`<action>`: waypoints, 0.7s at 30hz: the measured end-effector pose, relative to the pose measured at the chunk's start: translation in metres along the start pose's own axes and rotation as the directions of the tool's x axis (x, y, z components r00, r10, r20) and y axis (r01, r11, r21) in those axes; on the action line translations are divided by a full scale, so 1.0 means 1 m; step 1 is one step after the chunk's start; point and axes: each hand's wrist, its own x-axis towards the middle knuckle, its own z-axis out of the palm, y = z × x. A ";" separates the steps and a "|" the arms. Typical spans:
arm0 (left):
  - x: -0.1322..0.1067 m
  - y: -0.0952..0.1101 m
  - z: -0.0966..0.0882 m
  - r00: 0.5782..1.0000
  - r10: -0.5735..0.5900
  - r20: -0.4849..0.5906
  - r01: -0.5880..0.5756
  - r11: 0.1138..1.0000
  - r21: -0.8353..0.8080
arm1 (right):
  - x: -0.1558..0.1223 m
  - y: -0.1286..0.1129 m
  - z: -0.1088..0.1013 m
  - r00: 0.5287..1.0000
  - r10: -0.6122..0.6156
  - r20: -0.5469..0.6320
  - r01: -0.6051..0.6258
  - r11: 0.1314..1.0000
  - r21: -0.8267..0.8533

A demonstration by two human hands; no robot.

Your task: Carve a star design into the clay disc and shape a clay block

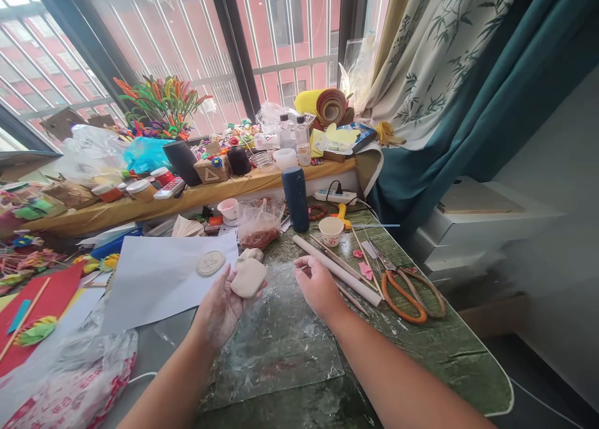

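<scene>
My left hand [219,307] holds a flattened lump of pale clay [249,278] in its upturned fingers above a clear plastic sheet [276,335] on the green table [435,348]. My right hand [318,285] hovers just right of the clay, fingers loosely curled, with nothing visible in them. A white rolling stick [337,270] lies right beside the right hand. A round clay disc with a triangle mark [210,263] rests on a white paper sheet [159,279]. A smaller clay lump [251,253] sits behind the held piece.
Orange-handled scissors [406,289] lie at the right. A paper cup [331,231], a dark blue bottle [296,198] and a plastic bag of reddish material [259,224] stand behind. A cluttered shelf [187,198] runs along the window. Red paper [47,295] lies at the left.
</scene>
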 end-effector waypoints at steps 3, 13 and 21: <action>-0.013 0.008 -0.008 0.934 0.338 -0.113 -0.322 0.937 0.135 | 0.000 0.000 0.000 1.000 0.005 0.004 -0.005 1.000 0.000; -0.040 -0.060 -0.036 0.744 0.457 0.487 -0.558 0.026 0.829 | 0.000 0.000 -0.001 1.000 0.007 -0.004 -0.007 1.000 0.013; -0.019 -0.050 -0.006 0.746 0.433 0.506 -0.548 -0.033 0.836 | -0.001 0.001 0.000 1.000 0.007 -0.013 -0.006 0.999 0.048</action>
